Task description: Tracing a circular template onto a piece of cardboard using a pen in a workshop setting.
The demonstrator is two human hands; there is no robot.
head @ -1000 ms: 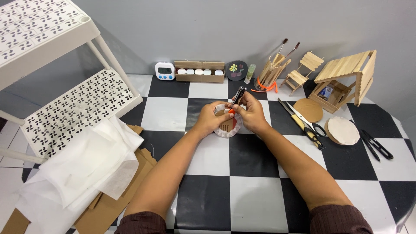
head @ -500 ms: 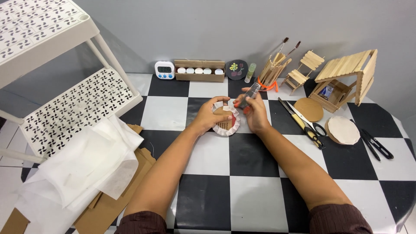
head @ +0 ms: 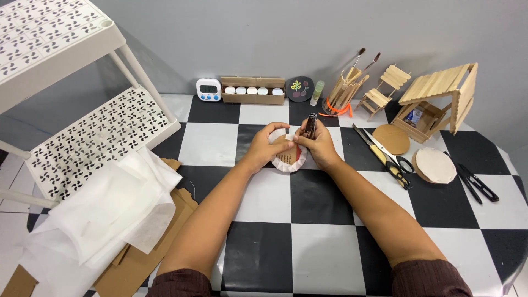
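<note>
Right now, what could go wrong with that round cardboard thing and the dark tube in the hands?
The dark tube in the right hand may smear the fingers of the left hand pinching the round cardboard disc with white pleated edging. The pleats might slip.

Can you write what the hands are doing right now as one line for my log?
left hand: holds round cardboard disc with white frilled edge | right hand: holds dark tube over disc | surface: checkered table

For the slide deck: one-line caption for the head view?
Both hands, left hand and right hand, hold a white-edged cardboard disc over a checkered table.
</note>
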